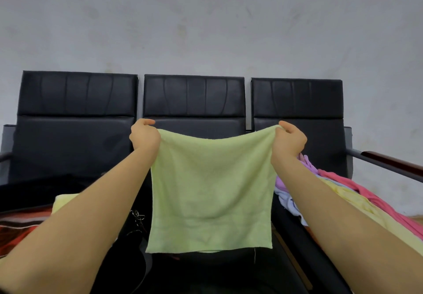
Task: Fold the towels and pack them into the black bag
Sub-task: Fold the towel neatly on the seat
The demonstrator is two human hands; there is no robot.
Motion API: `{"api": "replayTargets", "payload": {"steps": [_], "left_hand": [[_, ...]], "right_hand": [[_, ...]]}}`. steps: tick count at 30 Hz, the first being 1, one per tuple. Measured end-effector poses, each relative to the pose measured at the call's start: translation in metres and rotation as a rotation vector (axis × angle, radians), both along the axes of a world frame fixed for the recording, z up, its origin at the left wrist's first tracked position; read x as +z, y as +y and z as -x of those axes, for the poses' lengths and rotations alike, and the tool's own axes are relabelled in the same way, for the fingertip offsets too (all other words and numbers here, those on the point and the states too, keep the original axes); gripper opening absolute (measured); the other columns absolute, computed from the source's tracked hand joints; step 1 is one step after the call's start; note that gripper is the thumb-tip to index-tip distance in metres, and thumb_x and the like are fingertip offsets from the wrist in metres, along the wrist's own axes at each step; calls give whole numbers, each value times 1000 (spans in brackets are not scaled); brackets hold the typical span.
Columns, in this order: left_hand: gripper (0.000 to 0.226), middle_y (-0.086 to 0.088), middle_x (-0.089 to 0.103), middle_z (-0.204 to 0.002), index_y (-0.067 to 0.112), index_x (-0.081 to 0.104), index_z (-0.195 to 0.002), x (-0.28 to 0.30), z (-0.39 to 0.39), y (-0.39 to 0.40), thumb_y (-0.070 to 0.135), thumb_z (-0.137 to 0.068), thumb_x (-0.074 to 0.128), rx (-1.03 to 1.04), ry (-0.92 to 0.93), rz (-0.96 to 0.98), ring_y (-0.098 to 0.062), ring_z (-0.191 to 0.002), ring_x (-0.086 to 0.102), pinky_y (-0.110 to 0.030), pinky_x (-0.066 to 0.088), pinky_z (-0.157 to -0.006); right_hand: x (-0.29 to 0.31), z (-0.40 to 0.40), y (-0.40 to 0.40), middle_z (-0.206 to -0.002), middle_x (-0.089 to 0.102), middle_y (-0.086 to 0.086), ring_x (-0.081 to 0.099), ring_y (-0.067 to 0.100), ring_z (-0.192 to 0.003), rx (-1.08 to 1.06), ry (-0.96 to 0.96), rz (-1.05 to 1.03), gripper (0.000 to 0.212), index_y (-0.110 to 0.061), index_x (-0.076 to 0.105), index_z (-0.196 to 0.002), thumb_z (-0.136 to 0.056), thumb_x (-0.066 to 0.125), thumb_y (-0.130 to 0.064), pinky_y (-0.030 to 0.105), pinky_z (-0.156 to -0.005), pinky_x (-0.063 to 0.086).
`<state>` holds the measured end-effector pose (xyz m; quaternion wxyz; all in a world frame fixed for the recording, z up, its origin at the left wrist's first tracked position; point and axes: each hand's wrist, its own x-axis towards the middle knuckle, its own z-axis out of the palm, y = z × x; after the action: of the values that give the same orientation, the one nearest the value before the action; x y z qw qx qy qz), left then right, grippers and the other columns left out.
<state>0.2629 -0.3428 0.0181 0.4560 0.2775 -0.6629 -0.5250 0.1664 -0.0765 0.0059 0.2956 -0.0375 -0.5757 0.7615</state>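
A light green towel point(211, 193) hangs flat and square in the air in front of me. My left hand point(144, 135) pinches its top left corner and my right hand point(289, 139) pinches its top right corner, so its top edge sags a little between them. Below the towel lies the black bag point(135, 243), with a metal clip and cords showing at its edge; most of it is hidden by my left arm and the towel. A pale yellow towel point(65, 201) lies at the left, behind my left forearm.
A pile of loose towels point(338, 190) in pink, yellow, lilac and pale blue lies on the right seat. A black three-seat bench point(194, 97) stands against the grey wall, with a metal armrest point(386, 161) at the right. A red striped cloth point(20, 227) shows at the left.
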Motion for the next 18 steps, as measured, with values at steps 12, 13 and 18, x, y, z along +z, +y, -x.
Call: {"api": "replayTargets", "payload": {"steps": [12, 13, 18], "left_hand": [[35, -12, 44, -84, 16, 31, -61, -2, -1, 1, -13, -79, 39, -57, -399, 500, -20, -67, 38, -27, 34, -54], [35, -17, 45, -83, 14, 29, -60, -1, -2, 0, -13, -79, 39, -30, -427, 570, -24, -71, 40, -29, 32, -55], [18, -17, 44, -102, 2, 53, -81, -4, -9, -3, -11, -86, 41, 111, -504, 793, -34, -100, 43, -33, 40, -73]], "right_hand": [[-6, -5, 14, -120, 45, 18, 51, 41, -102, -191, -69, -804, 39, -4, 63, -115, -88, 37, 7, 44, -85, 45], [-6, -6, 15, -117, 45, 18, 50, 40, -99, -211, -76, -889, 35, -3, 65, -108, -88, 38, 6, 42, -84, 44], [-8, -11, 16, -112, 48, 14, 49, 31, -98, -360, -91, -1196, 23, -6, 62, -100, -88, 45, 4, 36, -86, 33]]}}
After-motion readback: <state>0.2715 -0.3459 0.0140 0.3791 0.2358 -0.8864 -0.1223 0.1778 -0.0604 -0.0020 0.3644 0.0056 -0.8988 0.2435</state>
